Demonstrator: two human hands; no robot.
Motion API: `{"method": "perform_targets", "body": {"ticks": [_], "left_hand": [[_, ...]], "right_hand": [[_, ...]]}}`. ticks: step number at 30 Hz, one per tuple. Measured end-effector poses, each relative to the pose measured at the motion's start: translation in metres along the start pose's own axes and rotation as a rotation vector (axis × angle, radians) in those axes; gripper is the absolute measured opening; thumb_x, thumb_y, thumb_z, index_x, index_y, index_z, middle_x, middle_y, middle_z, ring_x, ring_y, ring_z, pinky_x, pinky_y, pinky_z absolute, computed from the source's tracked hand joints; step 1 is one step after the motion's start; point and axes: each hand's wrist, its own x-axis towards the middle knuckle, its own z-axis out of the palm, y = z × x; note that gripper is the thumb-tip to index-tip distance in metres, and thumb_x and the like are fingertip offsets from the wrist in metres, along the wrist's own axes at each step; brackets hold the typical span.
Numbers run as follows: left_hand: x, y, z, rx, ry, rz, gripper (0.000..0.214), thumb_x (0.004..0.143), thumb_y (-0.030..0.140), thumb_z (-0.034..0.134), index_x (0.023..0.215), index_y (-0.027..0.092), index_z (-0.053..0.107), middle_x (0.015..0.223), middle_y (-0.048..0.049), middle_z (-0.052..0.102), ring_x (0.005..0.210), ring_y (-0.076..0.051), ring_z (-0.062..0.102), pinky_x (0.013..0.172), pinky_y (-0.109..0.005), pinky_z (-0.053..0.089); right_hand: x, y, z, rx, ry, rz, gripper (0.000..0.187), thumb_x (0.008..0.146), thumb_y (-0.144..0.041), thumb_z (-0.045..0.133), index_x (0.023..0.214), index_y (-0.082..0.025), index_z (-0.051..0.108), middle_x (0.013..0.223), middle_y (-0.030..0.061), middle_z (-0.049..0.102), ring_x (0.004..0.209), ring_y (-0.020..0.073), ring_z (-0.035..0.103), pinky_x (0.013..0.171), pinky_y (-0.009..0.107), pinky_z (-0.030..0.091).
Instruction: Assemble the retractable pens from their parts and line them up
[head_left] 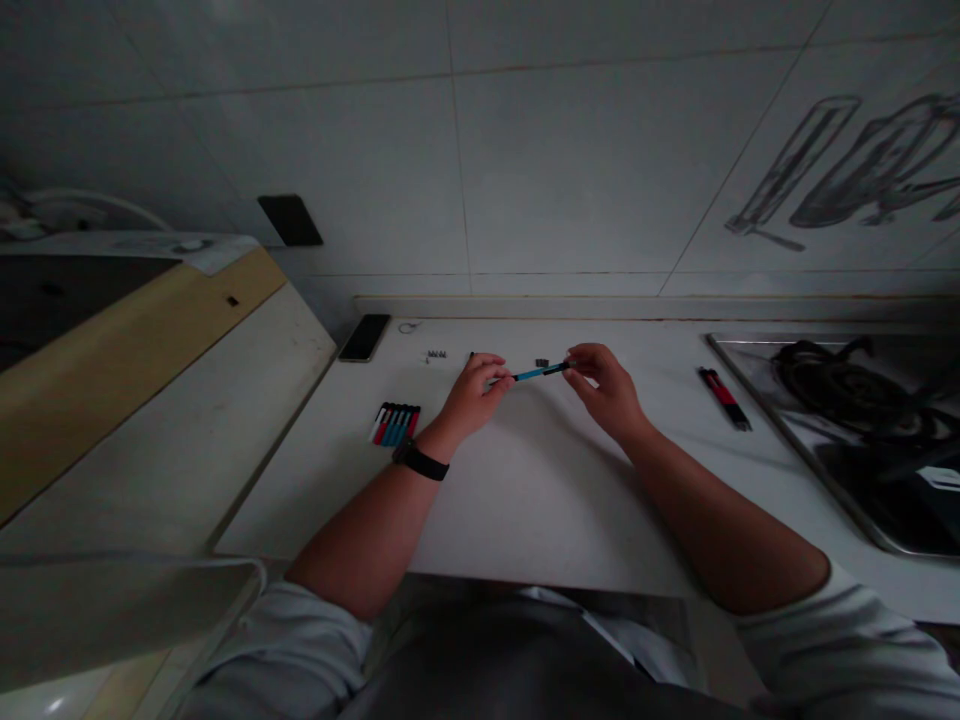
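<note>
Both hands hold one blue pen (537, 373) level above the white counter (525, 480). My left hand (474, 392), with a black watch on its wrist, pinches the pen's left end. My right hand (606, 386) pinches the darker right end with its fingertips. A row of red, blue and black pens (395, 424) lies left of my left wrist. Small dark parts (541, 362) lie behind the held pen, and more small parts (436, 354) sit farther left.
A dark phone (364, 337) lies at the counter's back left. A red and black pen (724, 398) rests beside the gas hob (862, 420) on the right. A pale appliance with a yellow band (150, 380) stands at the left. The tiled wall runs behind.
</note>
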Motion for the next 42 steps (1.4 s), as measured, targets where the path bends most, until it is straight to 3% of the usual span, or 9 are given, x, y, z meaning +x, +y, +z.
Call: {"method": "perform_targets", "body": {"ticks": [2, 6, 15, 23, 30, 42], "left_hand": [[-0.001, 0.003, 0.002, -0.043, -0.014, -0.030, 0.015, 0.100, 0.025, 0.063, 0.092, 0.019, 0.075, 0.119, -0.0105, 0.063, 0.122, -0.022, 0.061, 0.110, -0.044, 0.052], [-0.006, 0.007, 0.008, -0.072, -0.074, -0.044, 0.015, 0.099, 0.029, 0.065, 0.092, 0.021, 0.076, 0.122, -0.0105, 0.063, 0.122, -0.023, 0.062, 0.109, -0.046, 0.053], [-0.014, 0.011, 0.018, -0.115, -0.263, 0.020, 0.010, 0.096, 0.029, 0.070, 0.092, 0.022, 0.077, 0.124, -0.0093, 0.066, 0.121, -0.023, 0.064, 0.110, -0.043, 0.052], [-0.010, 0.015, 0.013, -0.122, -0.245, 0.046, 0.024, 0.102, 0.039, 0.060, 0.104, 0.020, 0.074, 0.115, -0.0102, 0.066, 0.114, -0.023, 0.064, 0.108, -0.044, 0.050], [-0.009, 0.014, 0.013, -0.084, -0.242, 0.051, 0.025, 0.103, 0.040, 0.057, 0.103, 0.021, 0.073, 0.111, -0.0089, 0.067, 0.110, -0.022, 0.064, 0.105, -0.043, 0.051], [-0.009, 0.010, 0.012, -0.045, -0.264, 0.081, 0.027, 0.106, 0.039, 0.053, 0.102, 0.020, 0.072, 0.108, -0.0081, 0.067, 0.106, -0.021, 0.064, 0.102, -0.040, 0.052]], "right_hand": [[-0.001, 0.002, 0.006, 0.192, -0.034, 0.134, 0.036, 0.087, -0.051, 0.076, 0.112, -0.027, 0.064, 0.101, 0.0053, 0.072, 0.089, 0.0210, 0.071, 0.084, 0.042, 0.062], [-0.003, -0.002, 0.013, 0.436, -0.123, 0.292, 0.031, 0.087, -0.052, 0.076, 0.096, -0.025, 0.065, 0.097, 0.0040, 0.073, 0.091, 0.0202, 0.072, 0.086, 0.043, 0.063], [-0.008, -0.016, 0.018, 0.653, -0.260, 0.307, 0.034, 0.082, -0.047, 0.084, 0.096, -0.026, 0.061, 0.100, 0.0030, 0.073, 0.094, 0.0203, 0.071, 0.093, 0.046, 0.060], [0.003, -0.009, 0.003, 0.533, -0.040, 0.359, 0.060, 0.082, -0.045, 0.081, 0.134, -0.038, 0.052, 0.095, -0.0034, 0.066, 0.084, 0.0170, 0.070, 0.071, 0.033, 0.062], [0.008, -0.003, -0.004, 0.456, -0.001, 0.348, 0.052, 0.081, -0.050, 0.079, 0.125, -0.034, 0.057, 0.096, -0.0013, 0.067, 0.085, 0.0181, 0.069, 0.071, 0.035, 0.063], [0.010, 0.001, -0.005, 0.478, 0.000, 0.391, 0.054, 0.080, -0.050, 0.079, 0.127, -0.035, 0.056, 0.096, -0.0016, 0.068, 0.082, 0.0172, 0.069, 0.072, 0.037, 0.063]]}}
